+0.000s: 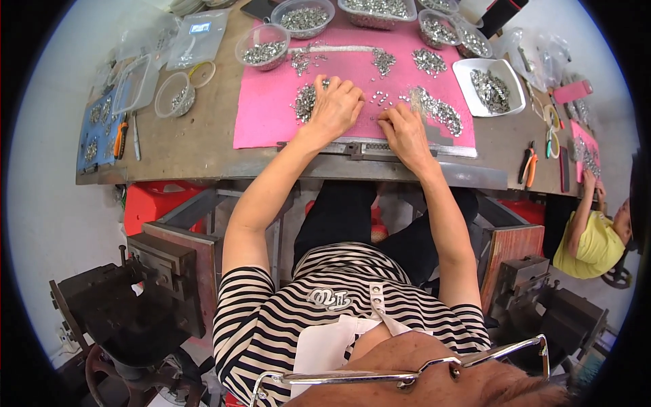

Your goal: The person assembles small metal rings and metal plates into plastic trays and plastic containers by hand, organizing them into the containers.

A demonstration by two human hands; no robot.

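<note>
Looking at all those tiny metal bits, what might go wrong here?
The left hand is at a pile of metal pieces; a careless brush might scatter it. Loose pieces between the piles could get mixed in accidentally. The right hand is near the front edge of the table, so pieces dragged that way might fall.

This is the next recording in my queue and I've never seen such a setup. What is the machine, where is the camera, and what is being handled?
No robot here: these are a person's bare hands, seen from a wide camera worn on the head, looking down, so straight edges bend. On the table lies a pink mat with heaps of small silvery pieces; clear tubs and a white tray hold more. The left hand reaches into one heap; the right hand rests near the front edge. Whether either grip holds a piece, I can't tell.
</note>
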